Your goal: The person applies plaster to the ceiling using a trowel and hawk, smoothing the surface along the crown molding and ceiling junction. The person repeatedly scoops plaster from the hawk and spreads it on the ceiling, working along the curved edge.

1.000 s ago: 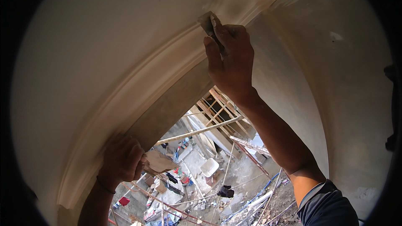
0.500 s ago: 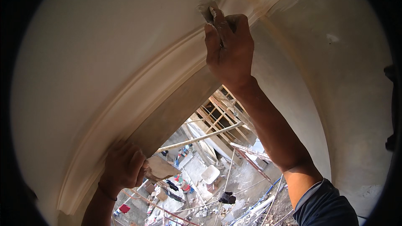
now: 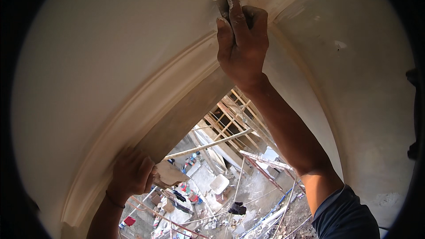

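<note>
High against the plastered wall [image 3: 110,53], my right hand [image 3: 243,40] pinches a small flat scraper blade [image 3: 220,3] between thumb and fingers. The blade's edge meets the surface just above the curved moulding [image 3: 146,84], and pale smears mark my fingertips. Much of the blade is hidden by the fingers. Lower left, my left hand [image 3: 132,171] is closed around a flat tan board [image 3: 169,175], close beside the lower part of the moulding. Its grip on the board is partly hidden.
A curved panel [image 3: 354,84] rises on the right. Through the arch opening, far below, are scaffold poles [image 3: 210,144], a timber frame [image 3: 230,119], a pale basin [image 3: 218,184], a dark glove-like item [image 3: 237,208] and scattered rubble.
My right hand has moved slightly upward along the wall with the scraper blade. My left hand keeps hold of the board in nearly the same place. The view has shifted slightly.
</note>
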`<act>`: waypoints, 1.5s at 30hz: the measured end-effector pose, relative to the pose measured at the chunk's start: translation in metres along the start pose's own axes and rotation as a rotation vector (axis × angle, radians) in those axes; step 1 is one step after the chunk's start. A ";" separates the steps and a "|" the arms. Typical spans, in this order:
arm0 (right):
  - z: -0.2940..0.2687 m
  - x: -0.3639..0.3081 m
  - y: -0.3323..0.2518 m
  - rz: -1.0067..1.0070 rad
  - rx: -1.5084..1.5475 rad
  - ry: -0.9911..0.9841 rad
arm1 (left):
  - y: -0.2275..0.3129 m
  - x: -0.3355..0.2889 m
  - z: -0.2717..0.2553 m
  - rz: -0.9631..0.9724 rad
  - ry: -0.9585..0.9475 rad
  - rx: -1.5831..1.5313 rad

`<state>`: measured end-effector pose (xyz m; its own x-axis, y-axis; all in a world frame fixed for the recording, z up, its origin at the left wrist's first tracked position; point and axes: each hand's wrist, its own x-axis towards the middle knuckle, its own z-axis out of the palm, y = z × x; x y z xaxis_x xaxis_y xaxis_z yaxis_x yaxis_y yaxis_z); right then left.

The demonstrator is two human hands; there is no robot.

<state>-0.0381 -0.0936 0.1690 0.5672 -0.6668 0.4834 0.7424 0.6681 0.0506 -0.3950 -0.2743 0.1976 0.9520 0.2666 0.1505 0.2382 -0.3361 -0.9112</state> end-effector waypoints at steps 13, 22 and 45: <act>0.009 -0.059 -0.006 0.181 0.032 -0.346 | -0.003 0.001 -0.002 -0.013 -0.024 -0.043; 0.005 -0.057 -0.022 0.243 0.097 -0.283 | -0.004 -0.001 -0.001 -0.030 -0.037 -0.041; 0.001 -0.043 0.015 -0.006 -0.061 -0.240 | -0.008 -0.005 -0.005 -0.036 -0.032 -0.039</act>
<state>-0.0519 -0.0544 0.1493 0.4673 -0.5679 0.6776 0.7694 0.6388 0.0048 -0.4011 -0.2771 0.2061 0.9361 0.3078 0.1701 0.2802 -0.3602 -0.8898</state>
